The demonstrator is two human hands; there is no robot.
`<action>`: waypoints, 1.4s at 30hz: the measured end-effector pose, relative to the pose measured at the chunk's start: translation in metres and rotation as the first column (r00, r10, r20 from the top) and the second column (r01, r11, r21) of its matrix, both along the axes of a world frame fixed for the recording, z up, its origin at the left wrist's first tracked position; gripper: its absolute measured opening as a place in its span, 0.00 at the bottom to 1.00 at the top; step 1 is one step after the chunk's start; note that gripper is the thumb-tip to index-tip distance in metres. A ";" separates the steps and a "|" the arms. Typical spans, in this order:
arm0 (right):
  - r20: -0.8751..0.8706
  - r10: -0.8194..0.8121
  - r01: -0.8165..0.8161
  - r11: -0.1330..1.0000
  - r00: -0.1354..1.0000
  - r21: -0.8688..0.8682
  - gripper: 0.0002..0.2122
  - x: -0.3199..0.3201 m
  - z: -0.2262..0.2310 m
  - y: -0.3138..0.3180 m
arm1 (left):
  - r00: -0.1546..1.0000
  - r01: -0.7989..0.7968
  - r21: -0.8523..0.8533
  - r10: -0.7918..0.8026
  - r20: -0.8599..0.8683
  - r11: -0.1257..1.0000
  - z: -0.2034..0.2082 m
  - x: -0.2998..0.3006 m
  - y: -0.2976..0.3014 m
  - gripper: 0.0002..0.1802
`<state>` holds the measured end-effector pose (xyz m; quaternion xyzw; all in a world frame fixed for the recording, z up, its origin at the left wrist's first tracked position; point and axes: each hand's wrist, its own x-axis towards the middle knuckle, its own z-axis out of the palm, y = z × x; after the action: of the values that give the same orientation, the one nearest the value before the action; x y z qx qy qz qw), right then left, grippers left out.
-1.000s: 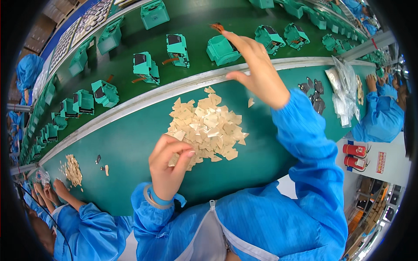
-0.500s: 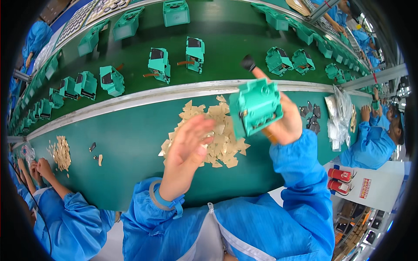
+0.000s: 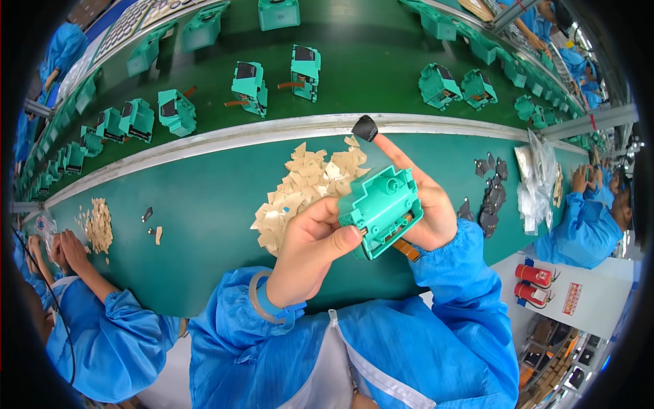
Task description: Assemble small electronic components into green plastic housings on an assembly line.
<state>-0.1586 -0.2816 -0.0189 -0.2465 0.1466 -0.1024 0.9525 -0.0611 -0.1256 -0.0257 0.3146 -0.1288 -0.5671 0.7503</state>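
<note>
A green plastic housing (image 3: 387,204) is held between both hands above the bench, tilted, with a brown flat ribbon cable (image 3: 407,250) sticking out of its lower side. My left hand (image 3: 317,242) grips its left end, thumb in front and fingers behind. My right hand (image 3: 436,208) is wrapped round its right side, the fingers partly hidden behind the housing. The right index finger points up and away, and a small black piece (image 3: 365,127) rests on its tip. Behind my left hand lies a heap of beige paper-like scraps (image 3: 300,184).
Beyond a metal rail (image 3: 204,142), several green housings (image 3: 249,87) stand on a dark green belt (image 3: 368,75). Black pieces (image 3: 492,198) and clear plastic bags (image 3: 535,180) lie at the right. A co-worker's hands (image 3: 71,252) work at the left, near a smaller scrap pile (image 3: 100,225).
My left hand has moved right and closed on the housing's left end. The right hand has brought the housing lower and nearer to me, and the black piece has come down and left with it.
</note>
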 end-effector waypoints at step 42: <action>-0.145 -0.237 0.249 0.965 0.961 0.075 0.27 -0.028 -0.001 0.004 | 0.908 -0.020 0.197 -0.064 0.414 0.980 -0.010 -0.006 -0.010 0.46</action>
<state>-0.1864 -0.2774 -0.0202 -0.1886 0.2446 -0.1949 0.9309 -0.0674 -0.1358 -0.0360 0.4997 -0.2332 -0.5049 0.6641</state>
